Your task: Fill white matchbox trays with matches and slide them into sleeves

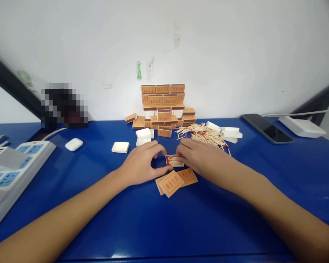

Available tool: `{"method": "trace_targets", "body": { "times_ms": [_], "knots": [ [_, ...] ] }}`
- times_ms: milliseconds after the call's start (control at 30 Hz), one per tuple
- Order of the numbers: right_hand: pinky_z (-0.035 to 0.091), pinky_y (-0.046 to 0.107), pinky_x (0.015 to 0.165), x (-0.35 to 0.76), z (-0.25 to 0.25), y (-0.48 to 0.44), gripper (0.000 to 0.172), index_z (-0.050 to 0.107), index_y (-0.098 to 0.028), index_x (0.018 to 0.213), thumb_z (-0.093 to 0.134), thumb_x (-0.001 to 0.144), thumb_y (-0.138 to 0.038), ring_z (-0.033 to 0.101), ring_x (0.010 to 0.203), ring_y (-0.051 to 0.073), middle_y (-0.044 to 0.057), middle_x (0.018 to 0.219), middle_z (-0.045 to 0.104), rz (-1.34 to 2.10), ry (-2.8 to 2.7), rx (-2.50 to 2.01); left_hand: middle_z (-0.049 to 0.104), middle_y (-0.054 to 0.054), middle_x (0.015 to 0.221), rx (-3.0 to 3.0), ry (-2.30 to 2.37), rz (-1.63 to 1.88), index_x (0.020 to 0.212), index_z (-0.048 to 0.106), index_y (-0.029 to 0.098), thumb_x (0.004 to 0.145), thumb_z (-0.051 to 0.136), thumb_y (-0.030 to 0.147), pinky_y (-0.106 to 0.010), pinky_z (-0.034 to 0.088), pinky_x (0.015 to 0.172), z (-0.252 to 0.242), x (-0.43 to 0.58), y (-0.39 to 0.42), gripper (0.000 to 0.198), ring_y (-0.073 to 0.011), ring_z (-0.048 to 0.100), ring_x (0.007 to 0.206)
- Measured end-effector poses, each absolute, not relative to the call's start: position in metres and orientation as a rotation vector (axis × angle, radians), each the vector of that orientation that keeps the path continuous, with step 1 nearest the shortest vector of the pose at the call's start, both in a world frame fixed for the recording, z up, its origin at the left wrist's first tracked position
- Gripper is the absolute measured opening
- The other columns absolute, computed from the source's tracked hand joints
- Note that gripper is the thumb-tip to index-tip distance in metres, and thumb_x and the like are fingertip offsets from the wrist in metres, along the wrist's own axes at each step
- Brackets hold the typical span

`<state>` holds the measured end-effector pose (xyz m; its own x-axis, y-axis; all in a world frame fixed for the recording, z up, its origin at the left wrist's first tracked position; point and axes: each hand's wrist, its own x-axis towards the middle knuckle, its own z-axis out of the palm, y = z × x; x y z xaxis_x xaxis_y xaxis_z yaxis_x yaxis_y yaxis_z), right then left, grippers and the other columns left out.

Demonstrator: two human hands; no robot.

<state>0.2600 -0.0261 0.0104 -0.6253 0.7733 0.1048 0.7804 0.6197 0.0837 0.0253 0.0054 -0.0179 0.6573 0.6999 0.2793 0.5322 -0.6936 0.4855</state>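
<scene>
A small white matchbox tray (183, 165) filled with red-tipped matches (172, 161) lies on the blue table between my hands. My left hand (144, 164) curves around its left end, thumb at the near corner and fingertips at the far one. With its fingers bent together, my right hand (193, 155) presses on the matches at the right end; its fingertips are partly hidden. Just in front of the tray, flat orange matchbox sleeves (172, 183) with red lettering overlap one another. Behind my right hand spreads a loose pile of matches (205, 134).
Stacked matchboxes (164, 115) stand against the white wall. Empty white trays lie left (120, 147) and right (230, 132) of them. A power strip (19, 171) and white earbud case (74, 144) are at left; a phone (266, 128) and white box (301, 126) at right.
</scene>
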Motion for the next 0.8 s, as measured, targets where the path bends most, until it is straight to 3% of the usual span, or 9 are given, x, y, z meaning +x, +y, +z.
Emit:
{"method": "trace_targets", "body": {
  "times_ms": [367,567,800],
  "knots": [
    [0.043,0.031,0.068,0.262,0.012,-0.026,0.024,0.067,-0.016,0.095,0.046,0.107,-0.021,0.062,0.079,0.019,0.009,0.097,0.064,0.067,-2.690,-1.352,0.057,0.001,0.087,2.516,0.977,0.640,0.102,0.066,0.022,0.088,0.077,0.049,-0.031,0.043,0.066,-0.018,0.026,0.006,0.033,-0.0164,0.056,0.076],
    [0.044,0.032,0.072,0.272,0.017,-0.024,0.019,0.068,-0.020,0.101,0.052,0.105,-0.029,0.064,0.086,0.021,0.008,0.101,0.067,0.223,-2.580,-1.342,0.057,0.001,0.087,2.516,0.976,0.636,0.103,0.066,0.022,0.088,0.077,0.050,-0.030,0.043,0.066,-0.018,0.025,0.005,0.033,-0.0163,0.056,0.075],
    [0.037,0.031,0.061,0.287,0.028,-0.024,0.025,0.070,-0.023,0.091,0.057,0.103,-0.040,0.063,0.070,0.019,0.004,0.082,0.073,0.404,-2.558,-1.571,0.056,0.001,0.087,2.519,0.967,0.636,0.105,0.067,0.022,0.088,0.076,0.050,-0.031,0.044,0.067,-0.020,0.023,0.006,0.033,-0.0157,0.055,0.075]
  ]
}}
